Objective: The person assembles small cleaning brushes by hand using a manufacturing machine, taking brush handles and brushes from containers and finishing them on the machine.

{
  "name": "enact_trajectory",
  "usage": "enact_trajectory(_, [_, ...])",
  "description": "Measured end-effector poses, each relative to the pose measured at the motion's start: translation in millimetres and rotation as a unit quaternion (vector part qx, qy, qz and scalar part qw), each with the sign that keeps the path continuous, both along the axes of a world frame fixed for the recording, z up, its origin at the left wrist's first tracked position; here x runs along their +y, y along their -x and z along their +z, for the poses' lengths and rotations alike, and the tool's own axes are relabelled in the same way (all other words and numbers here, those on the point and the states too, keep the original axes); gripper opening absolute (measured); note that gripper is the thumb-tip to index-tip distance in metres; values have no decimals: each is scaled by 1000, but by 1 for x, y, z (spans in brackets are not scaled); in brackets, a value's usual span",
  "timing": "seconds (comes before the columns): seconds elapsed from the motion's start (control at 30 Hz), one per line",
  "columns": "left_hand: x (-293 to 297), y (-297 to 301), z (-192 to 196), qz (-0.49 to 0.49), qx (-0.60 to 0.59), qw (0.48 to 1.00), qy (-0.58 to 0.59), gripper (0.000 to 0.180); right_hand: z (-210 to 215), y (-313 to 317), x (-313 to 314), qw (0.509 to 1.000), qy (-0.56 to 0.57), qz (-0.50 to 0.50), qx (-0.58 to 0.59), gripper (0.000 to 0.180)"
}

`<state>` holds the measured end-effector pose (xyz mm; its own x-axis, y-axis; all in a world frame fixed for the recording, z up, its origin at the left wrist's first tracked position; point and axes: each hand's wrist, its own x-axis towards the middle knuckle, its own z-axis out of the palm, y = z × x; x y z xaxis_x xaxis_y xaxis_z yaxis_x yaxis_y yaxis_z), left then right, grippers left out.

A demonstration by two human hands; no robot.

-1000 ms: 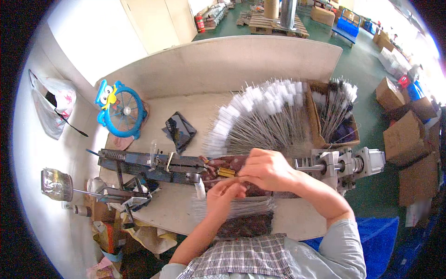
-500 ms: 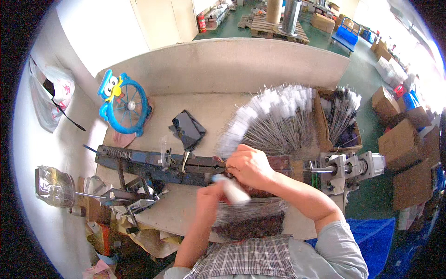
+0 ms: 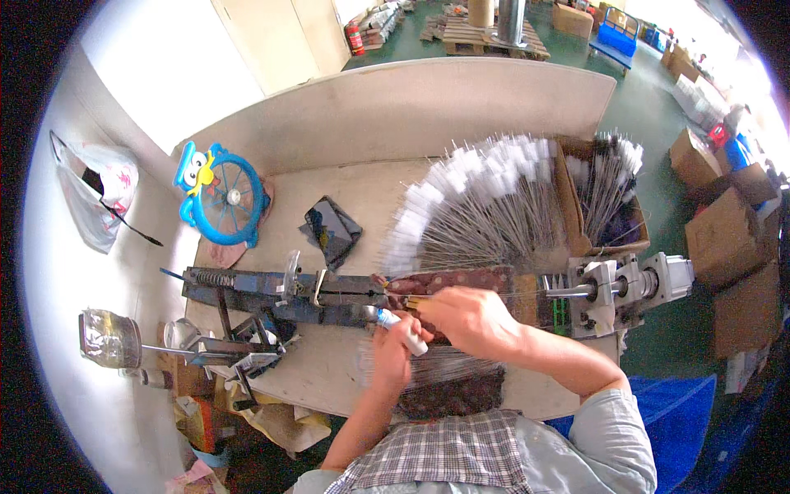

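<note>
My left hand (image 3: 393,350) is closed around a white tube with a blue end (image 3: 411,338), tilted in front of the long dark metal bench fixture (image 3: 271,292). Close beside it, my right hand (image 3: 473,321) has its fingers drawn together over the patterned dark red cloth (image 3: 469,280). A small yellowish piece (image 3: 414,303) shows at its fingertips; whether it is gripped is hard to see. A thin metal rod runs rightward past this hand to the motor-driven spindle (image 3: 576,291). Behind both hands, many thin wire-stemmed brushes with white bristle tips (image 3: 473,185) lie fanned out.
A cardboard box (image 3: 572,202) of more brushes stands at the back right. Thin wires (image 3: 448,370) lie by my lap. A blue toy-like wheel fan (image 3: 222,198), a black plastic bag (image 3: 332,232) and a lever mechanism (image 3: 226,350) are to the left. A low partition (image 3: 395,107) edges the table.
My right hand has moved right and down, off the end of the fixture. My left hand has shifted slightly right, still holding the white tube. The view has shifted a little.
</note>
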<state>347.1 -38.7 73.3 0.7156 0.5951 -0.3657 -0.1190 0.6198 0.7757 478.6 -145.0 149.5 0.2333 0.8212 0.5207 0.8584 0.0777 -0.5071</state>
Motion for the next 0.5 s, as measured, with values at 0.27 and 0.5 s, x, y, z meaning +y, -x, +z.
enact_trajectory(0.27, [27, 7, 0, -101, 237, 861, -438, 28, -81, -1, 29, 981, 165, -92, -29, 29])
enact_trajectory(0.5, [75, 80, -23, 124, 154, 973, -121, 31, -63, 3, 7, 990, 137, 35, -21, 16])
